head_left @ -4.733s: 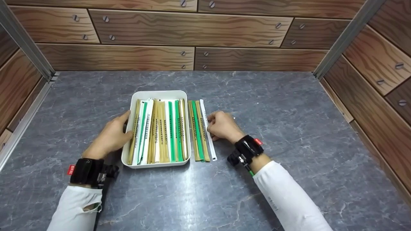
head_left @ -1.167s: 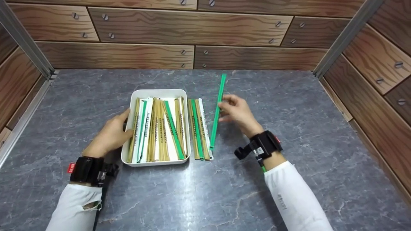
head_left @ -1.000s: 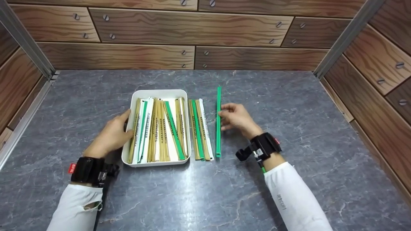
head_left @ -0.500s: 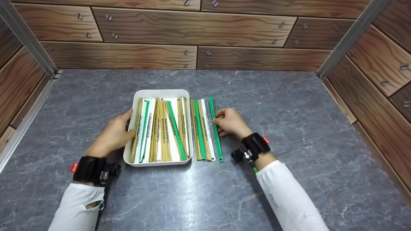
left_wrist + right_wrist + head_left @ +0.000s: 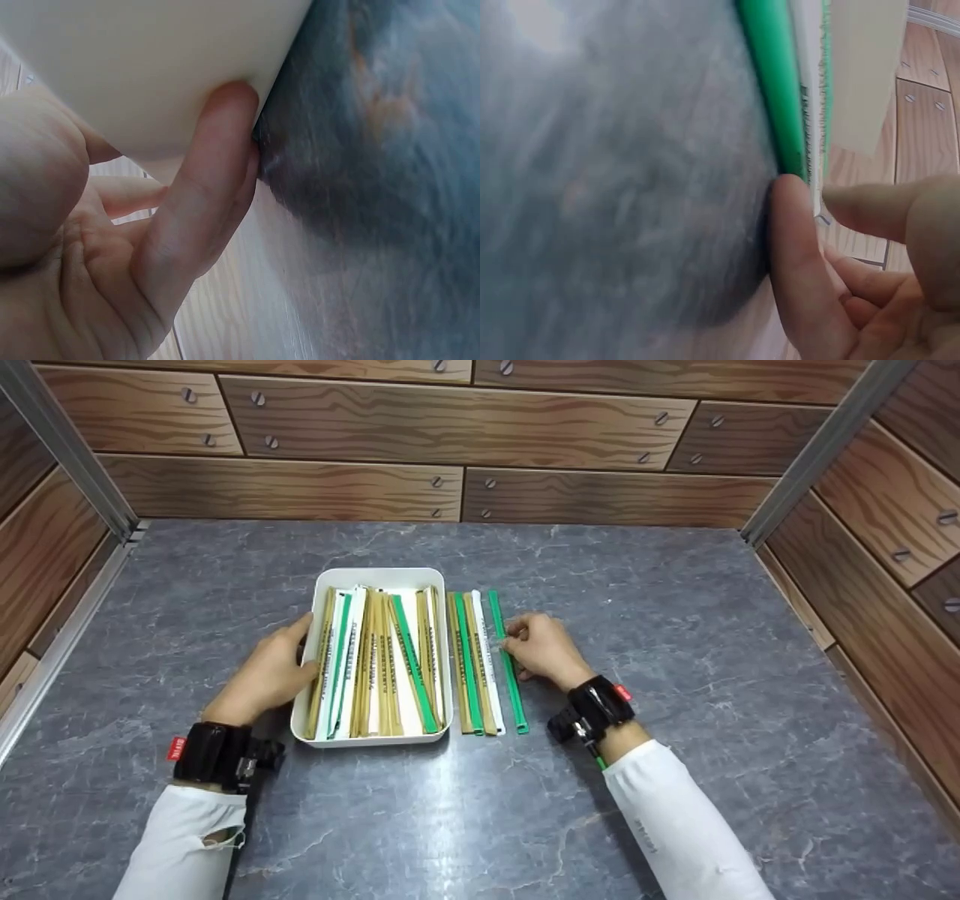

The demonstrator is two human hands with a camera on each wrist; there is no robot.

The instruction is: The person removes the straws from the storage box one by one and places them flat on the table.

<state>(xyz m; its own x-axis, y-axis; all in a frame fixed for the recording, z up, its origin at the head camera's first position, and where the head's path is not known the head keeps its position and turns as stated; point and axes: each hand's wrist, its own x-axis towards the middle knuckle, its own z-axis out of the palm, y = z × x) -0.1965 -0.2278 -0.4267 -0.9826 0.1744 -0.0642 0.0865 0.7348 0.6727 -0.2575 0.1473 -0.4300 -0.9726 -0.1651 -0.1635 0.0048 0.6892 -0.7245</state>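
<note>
A white tray (image 5: 375,743) stands left of the middle, holding several tan, white and green paper-wrapped straws. My left hand (image 5: 266,669) grips the tray's left side, thumb at the rim and fingers against the outer wall (image 5: 142,82). To the right of the tray, a tan straw (image 5: 458,675), a green one (image 5: 469,682), another tan one and a white straw (image 5: 490,682) lie side by side. Just beyond them, my right hand (image 5: 549,651) pinches a separate green straw (image 5: 516,701) between thumb and forefinger, low at the table; the right wrist view shows it near the fingertips.
The grey marbled tabletop (image 5: 675,645) extends around the tray and straws. Wood-patterned panels (image 5: 352,491) close off the back and both sides, with metal posts at the corners.
My right hand has brought a green straw from the tray side, turned it in the air and lowered it right of the white straw. The left hand keeps its place on the tray.
</note>
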